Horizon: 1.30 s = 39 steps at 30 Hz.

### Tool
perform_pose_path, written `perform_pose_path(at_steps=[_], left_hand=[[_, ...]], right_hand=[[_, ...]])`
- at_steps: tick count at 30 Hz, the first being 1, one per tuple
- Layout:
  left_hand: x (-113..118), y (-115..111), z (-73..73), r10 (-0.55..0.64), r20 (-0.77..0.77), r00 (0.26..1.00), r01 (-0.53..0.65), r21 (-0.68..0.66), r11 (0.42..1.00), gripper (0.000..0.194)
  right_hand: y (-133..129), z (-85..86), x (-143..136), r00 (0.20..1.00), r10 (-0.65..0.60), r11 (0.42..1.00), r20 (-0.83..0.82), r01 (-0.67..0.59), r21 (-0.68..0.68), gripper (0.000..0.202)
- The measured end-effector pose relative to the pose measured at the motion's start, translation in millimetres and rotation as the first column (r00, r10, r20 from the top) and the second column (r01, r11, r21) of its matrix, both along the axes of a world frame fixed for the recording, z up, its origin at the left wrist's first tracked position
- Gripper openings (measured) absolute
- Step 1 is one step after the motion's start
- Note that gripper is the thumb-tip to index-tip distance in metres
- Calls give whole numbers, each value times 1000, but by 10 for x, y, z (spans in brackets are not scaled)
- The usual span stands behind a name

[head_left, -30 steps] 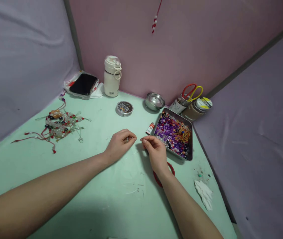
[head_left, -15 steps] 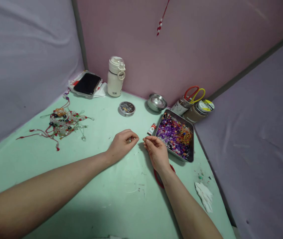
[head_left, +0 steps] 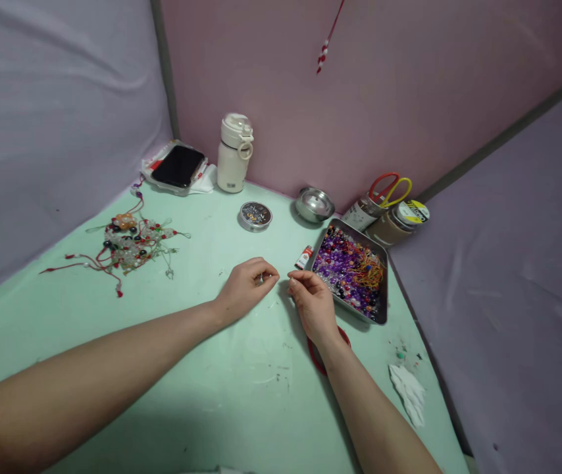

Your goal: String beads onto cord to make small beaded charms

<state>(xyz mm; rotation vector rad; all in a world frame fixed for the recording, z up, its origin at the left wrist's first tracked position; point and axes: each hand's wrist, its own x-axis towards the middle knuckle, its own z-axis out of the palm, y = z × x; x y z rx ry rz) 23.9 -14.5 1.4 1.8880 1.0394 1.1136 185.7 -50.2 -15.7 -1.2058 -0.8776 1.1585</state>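
Over the middle of the pale green table, my left hand (head_left: 247, 288) is closed in a pinch, thumb against forefinger. Facing it a short gap away, my right hand (head_left: 313, 301) is pinched too. Whatever lies between the fingertips of either hand is too fine to make out. Just right of my right hand is a metal tray (head_left: 385, 289) of purple, red, black and clear beads (head_left: 336, 263) with a tangle of orange thread (head_left: 366, 268). A small red-and-white tube (head_left: 303, 257) lies by the tray's left edge. Red scissor-like handles (head_left: 314, 357) show partly under my right wrist.
A spool of line (head_left: 255, 216), a metal bowl (head_left: 314, 205) and a cream bottle (head_left: 234, 155) stand behind. Further right are jars, one with scissors (head_left: 390, 189). Beaded strings (head_left: 130, 243) and a phone (head_left: 179, 166) lie left, crumpled tissue (head_left: 408, 394) right.
The whole view has shifted slightly, with things sitting a little further right. Both hands keep nearly the same pinched pose and the same small gap between them.
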Motion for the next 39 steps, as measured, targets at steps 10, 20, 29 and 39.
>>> perform_pose_path(at_steps=[10, 20, 29, 39], left_hand=[[-6, -9, -8, -8, -28, 1000, 8, 25, 1000, 11], [3, 2, -21, -21, -48, 999, 24, 55, 998, 12], [1, -9, -33, -12, -48, 999, 16, 71, 997, 12], [2, -9, -28, 7, -46, 999, -4, 71, 997, 12]], right_hand=[[10, -6, 0, 1000, 15, 1000, -9, -15, 4, 15], [-12, -1, -15, 999, 22, 1000, 29, -22, 11, 15], [-12, 3, -27, 997, 9, 1000, 75, -11, 23, 15], [-9, -12, -14, 998, -13, 999, 62, 10, 35, 14]])
